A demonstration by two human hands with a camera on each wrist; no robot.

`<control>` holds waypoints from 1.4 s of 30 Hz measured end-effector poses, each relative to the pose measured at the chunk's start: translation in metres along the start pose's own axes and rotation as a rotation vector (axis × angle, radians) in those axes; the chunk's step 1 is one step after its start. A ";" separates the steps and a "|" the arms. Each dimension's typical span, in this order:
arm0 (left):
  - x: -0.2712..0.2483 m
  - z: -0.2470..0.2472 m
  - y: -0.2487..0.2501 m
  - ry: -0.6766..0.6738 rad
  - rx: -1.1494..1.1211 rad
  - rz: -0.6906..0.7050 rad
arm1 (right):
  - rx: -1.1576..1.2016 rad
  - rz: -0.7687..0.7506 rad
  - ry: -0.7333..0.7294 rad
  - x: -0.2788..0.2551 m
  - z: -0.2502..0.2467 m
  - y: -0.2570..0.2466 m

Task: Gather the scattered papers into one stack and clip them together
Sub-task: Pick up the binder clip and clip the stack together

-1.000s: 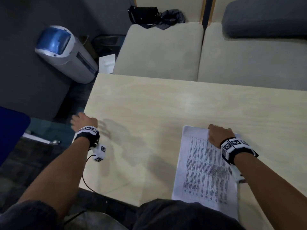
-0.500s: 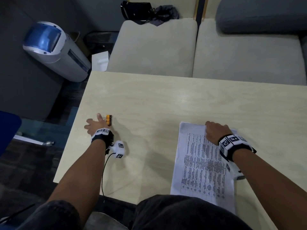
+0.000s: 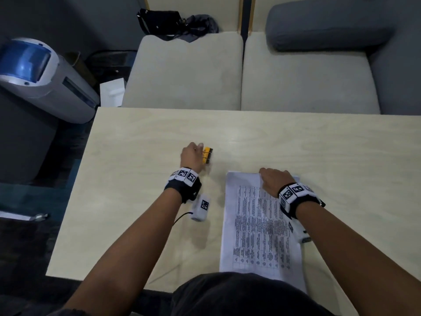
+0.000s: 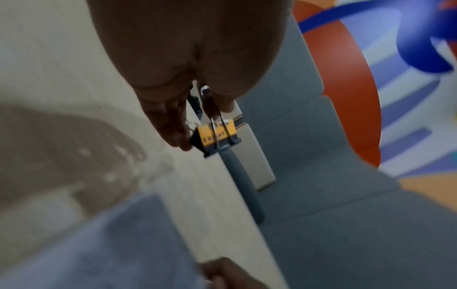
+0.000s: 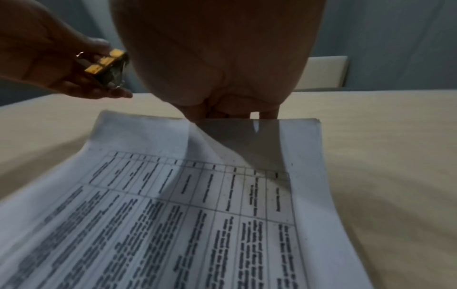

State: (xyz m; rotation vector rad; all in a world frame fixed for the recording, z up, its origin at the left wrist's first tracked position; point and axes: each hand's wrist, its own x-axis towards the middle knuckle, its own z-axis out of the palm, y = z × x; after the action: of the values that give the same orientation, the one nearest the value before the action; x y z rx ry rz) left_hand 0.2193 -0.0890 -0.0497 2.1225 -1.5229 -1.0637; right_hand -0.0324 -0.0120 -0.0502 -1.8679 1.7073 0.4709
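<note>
A yellow and black binder clip [image 3: 207, 154] is pinched by its wire handles in my left hand [image 3: 193, 156], a little above the pale wooden table [image 3: 141, 201]. In the left wrist view the clip [image 4: 217, 135] hangs between my fingertips. To its right lies a stack of printed papers [image 3: 255, 226] near the table's front edge. My right hand [image 3: 274, 181] grips the stack's far edge and lifts it slightly; the right wrist view shows that edge [image 5: 237, 136] bent up under my fingers, and the clip [image 5: 105, 62] off to the left.
A beige sofa [image 3: 227, 71] with a grey cushion [image 3: 323, 21] stands behind the table. A grey and blue appliance [image 3: 38, 76] sits on the floor at the left, with a black bag [image 3: 164, 21] beyond the sofa.
My left hand has come from the table's left edge toward the papers, now carrying the binder clip. My right hand has stayed on the stack's far edge.
</note>
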 end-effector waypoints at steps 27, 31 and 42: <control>-0.032 0.084 0.095 -0.331 -0.314 0.057 | 0.339 0.040 0.300 -0.015 0.001 0.011; -0.029 0.090 0.093 -0.331 -0.204 0.092 | 0.382 0.047 0.303 -0.017 0.003 0.012; -0.042 0.098 0.094 -0.502 -0.028 0.421 | 0.481 0.055 0.337 -0.022 0.000 0.006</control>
State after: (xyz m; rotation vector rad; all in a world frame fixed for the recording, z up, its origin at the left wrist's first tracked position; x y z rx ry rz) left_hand 0.0786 -0.0706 -0.0397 1.4690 -2.0383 -1.5012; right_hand -0.0409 0.0050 -0.0378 -1.6073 1.8802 -0.2384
